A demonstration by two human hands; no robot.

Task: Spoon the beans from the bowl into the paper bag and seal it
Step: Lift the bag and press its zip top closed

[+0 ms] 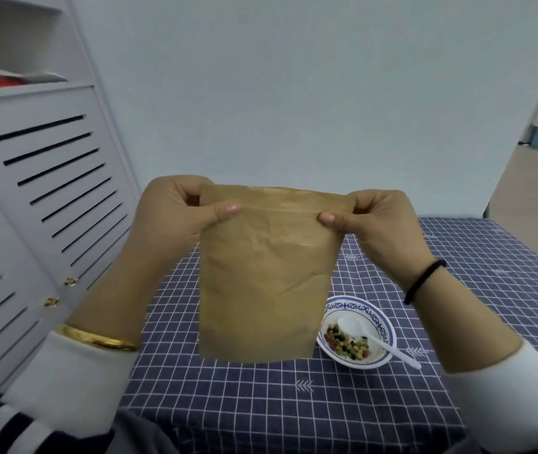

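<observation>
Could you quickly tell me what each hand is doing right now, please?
Left hand: closed, pinching the paper bag top.
Right hand: closed, pinching the same bag.

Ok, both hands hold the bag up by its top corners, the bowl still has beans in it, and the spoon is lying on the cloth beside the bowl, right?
Not quite. The spoon isn't on the cloth; the head view shows it resting in the bowl with its handle over the rim. The rest holds: left hand and right hand hold the bag by its top corners, and beans remain.
</observation>
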